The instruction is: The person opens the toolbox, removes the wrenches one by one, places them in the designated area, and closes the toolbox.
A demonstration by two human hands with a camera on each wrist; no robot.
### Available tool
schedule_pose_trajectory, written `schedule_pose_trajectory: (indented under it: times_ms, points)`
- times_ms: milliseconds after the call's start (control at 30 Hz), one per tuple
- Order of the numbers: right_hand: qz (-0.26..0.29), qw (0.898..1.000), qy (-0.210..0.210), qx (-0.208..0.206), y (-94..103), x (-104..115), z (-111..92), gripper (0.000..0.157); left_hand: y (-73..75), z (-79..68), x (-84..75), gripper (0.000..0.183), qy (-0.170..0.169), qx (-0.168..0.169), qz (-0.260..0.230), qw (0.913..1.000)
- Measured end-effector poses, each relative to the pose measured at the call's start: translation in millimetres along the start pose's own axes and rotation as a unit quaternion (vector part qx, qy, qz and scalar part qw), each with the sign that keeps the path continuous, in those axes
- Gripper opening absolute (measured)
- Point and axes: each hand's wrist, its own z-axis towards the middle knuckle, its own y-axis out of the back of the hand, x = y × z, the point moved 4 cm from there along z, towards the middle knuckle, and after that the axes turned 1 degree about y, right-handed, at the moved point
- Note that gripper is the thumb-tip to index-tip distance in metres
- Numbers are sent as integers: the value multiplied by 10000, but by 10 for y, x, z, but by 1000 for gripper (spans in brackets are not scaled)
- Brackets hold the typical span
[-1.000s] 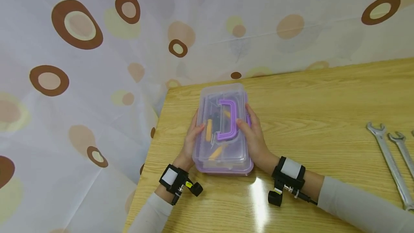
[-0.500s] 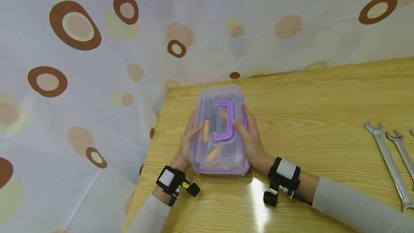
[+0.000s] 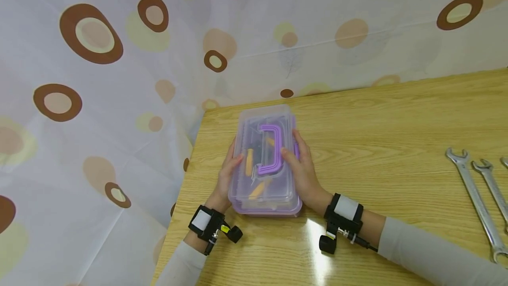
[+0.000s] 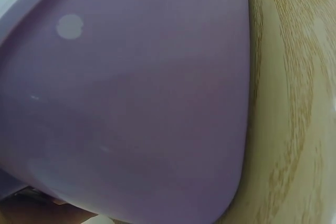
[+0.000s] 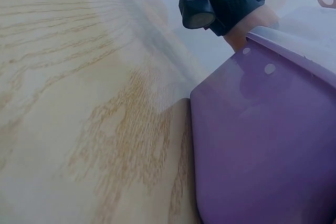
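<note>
A storage box with a clear lid and purple base lies on the wooden table in the head view. My left hand grips its left side, thumb on the lid's edge. On the opposite side my right hand holds it, thumb beside the purple carry handle, which lies flat. Through the lid show orange-handled items, too blurred to name. The purple base wall fills most of the left wrist view. In the right wrist view, the box's lower edge meets the table. Fingers on the far sides are partly hidden.
Two open-ended wrenches lie at the right of the table, with part of a third at the frame edge. A patterned curtain hangs behind the table and along its left side.
Both hands have shifted the box slightly to the left, keeping the same hold. The head view has also moved a little.
</note>
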Motion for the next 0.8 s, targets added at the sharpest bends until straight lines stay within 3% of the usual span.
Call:
schedule_pose_trajectory:
  times_ms: [800]
  points:
    - [-6, 10000, 51, -60, -129, -44, 1, 72, 101, -72, -41, 67, -4, 10, -262, 9997]
